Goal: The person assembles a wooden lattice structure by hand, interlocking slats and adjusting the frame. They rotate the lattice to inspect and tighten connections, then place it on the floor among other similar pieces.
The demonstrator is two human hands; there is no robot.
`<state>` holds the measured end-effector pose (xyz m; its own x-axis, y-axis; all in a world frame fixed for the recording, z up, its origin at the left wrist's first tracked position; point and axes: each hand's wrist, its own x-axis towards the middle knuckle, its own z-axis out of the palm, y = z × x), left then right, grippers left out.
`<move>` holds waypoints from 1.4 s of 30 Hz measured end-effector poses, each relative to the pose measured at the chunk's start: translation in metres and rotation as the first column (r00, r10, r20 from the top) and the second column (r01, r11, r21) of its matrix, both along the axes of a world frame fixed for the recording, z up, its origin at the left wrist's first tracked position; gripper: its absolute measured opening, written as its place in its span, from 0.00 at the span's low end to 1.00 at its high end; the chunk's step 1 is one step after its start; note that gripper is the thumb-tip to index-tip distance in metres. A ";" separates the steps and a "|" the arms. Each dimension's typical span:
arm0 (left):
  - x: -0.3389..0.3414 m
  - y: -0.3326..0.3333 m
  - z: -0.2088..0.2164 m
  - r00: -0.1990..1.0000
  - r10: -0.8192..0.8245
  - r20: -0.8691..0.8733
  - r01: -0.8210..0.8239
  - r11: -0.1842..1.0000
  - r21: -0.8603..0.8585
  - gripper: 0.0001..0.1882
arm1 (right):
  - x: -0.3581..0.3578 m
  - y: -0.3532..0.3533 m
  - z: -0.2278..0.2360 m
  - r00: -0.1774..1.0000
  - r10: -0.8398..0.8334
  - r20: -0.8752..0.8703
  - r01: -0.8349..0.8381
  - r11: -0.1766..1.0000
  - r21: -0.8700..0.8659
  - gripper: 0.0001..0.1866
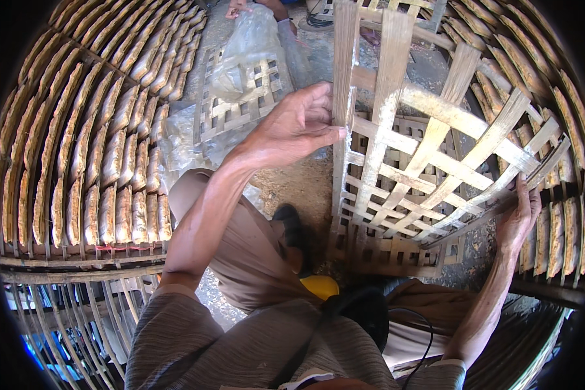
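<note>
Between my hands a woven bamboo tray [429, 146] with an open lattice stands tilted on the right. My left hand [296, 123] grips its left edge, the thumb on the near face and the fingers curled around the frame. At the lower right edge, my right hand [521, 211] is closed around the frame, its fingers partly hidden behind the slats. More lattice trays [396, 255] lie below the raised one, partly covered by it.
Tall racks [104, 149] of stacked pale slabs rise on the left, with similar slabs [569, 234] on the right. Ahead, clear plastic sheeting [250, 49] lies over another bamboo lattice [244, 107]. Another person's hand [238, 8] shows at the top. A yellow object [320, 286] sits near my legs.
</note>
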<state>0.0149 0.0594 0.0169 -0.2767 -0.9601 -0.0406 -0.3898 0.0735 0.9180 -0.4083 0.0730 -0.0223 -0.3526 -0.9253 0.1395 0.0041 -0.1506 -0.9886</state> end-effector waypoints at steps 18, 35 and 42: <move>-0.014 0.000 -0.014 0.999 0.054 0.000 -0.054 0.995 -0.090 0.23 | 0.008 0.002 0.000 1.000 -0.018 -0.010 0.018 0.999 0.051 0.13; -0.011 -0.003 -0.013 0.992 -0.019 -0.129 0.028 0.997 0.070 0.20 | 0.000 -0.002 -0.009 0.989 0.081 0.121 -0.082 0.997 -0.003 0.14; -0.017 0.001 -0.009 0.988 0.068 -0.138 -0.070 0.998 -0.007 0.19 | -0.012 -0.002 -0.017 0.986 0.091 0.142 -0.094 0.995 0.017 0.14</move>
<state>-0.0022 0.0607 0.0078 -0.2117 -0.9773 0.0049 -0.2648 0.0622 0.9623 -0.4204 0.0707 -0.0396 -0.2797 -0.9573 0.0727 0.1562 -0.1201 -0.9804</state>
